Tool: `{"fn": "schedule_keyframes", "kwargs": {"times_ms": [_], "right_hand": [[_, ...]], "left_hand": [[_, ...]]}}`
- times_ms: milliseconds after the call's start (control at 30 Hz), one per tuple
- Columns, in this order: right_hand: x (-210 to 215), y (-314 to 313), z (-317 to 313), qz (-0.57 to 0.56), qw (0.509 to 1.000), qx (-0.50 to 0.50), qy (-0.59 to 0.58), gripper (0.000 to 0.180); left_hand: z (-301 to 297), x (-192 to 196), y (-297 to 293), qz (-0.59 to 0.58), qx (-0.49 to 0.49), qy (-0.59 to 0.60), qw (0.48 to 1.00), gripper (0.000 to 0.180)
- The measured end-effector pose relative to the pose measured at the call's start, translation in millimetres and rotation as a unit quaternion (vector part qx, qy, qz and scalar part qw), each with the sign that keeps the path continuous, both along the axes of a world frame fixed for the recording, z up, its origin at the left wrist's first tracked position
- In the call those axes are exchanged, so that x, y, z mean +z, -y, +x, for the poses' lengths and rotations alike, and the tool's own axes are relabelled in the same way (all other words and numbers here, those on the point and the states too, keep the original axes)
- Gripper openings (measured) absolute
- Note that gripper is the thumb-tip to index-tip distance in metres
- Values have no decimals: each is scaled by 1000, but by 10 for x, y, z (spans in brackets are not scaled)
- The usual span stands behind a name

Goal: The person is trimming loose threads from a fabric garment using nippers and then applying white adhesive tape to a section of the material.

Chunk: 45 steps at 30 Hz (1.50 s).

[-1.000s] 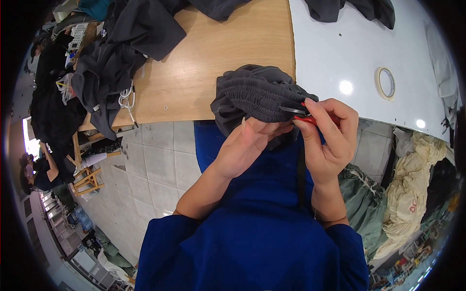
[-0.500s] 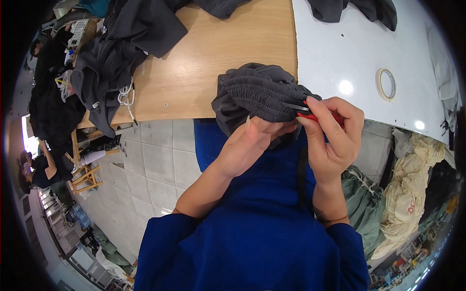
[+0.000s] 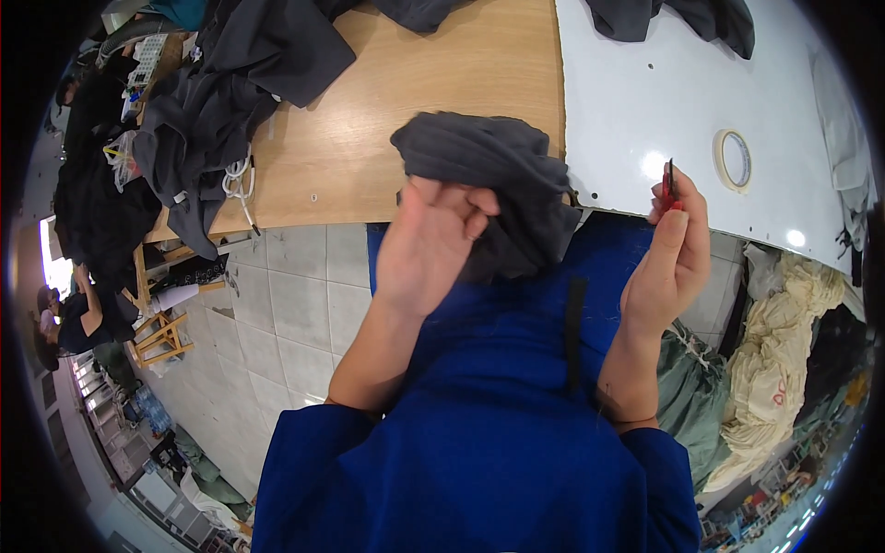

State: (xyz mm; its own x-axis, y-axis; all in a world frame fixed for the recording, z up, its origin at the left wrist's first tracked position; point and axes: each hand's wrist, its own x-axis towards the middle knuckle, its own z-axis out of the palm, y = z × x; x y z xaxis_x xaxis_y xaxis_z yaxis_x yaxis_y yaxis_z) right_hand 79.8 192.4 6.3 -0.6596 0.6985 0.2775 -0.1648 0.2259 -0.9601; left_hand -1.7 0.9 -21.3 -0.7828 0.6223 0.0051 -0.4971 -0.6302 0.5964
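Observation:
A dark grey garment [image 3: 530, 180] is bunched up at the table's near edge, slightly blurred, its lower folds hanging over my lap. My left hand [image 3: 429, 244] is at its left side, palm toward me, with curled fingers against the cloth, gripping it. Some of the fingers are partly covered by the fabric. Apart from the garment, to the right, my right hand [image 3: 673, 253] is closed around small red-handled thread snips [image 3: 669, 189], whose dark blades point away from me.
More dark grey garments [image 3: 286, 55] lie on the wooden table [image 3: 406, 64] at the far left, beside a white cord [image 3: 240, 180]. On the white tabletop [image 3: 636, 120] at right is a tape roll [image 3: 734, 160]. Cream cloth [image 3: 770, 369] and a green sack [image 3: 691, 396] stand below. People sit at far left.
My right hand has pulled the snips away from the garment toward the right. The garment's gathered elastic edge has turned out of sight, and my left hand has shifted left.

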Motion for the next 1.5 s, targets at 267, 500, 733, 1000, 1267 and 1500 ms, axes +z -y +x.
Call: {"fn": "schedule_keyframes", "kwargs": {"times_ms": [267,500,733,1000,1267,1500], "right_hand": [[-173,61,-26,-234,969,58,51,34],[-407,190,-125,-244,936,152,201,34],[-407,429,-279,-389,867,210,229,29],[-549,396,-403,-350,894,219,172,22],[-546,418,-463,-325,931,106,131,8],[-509,87,-333,-405,914,30,16,16]], "left_hand": [[-287,-177,299,253,-52,100,961,46],[-177,-307,634,197,57,197,959,55],[-162,-329,662,167,116,186,961,56],[-140,-300,620,101,138,167,971,58],[-120,-335,639,130,135,169,968,57],[-115,-361,660,102,149,172,968,55]]}}
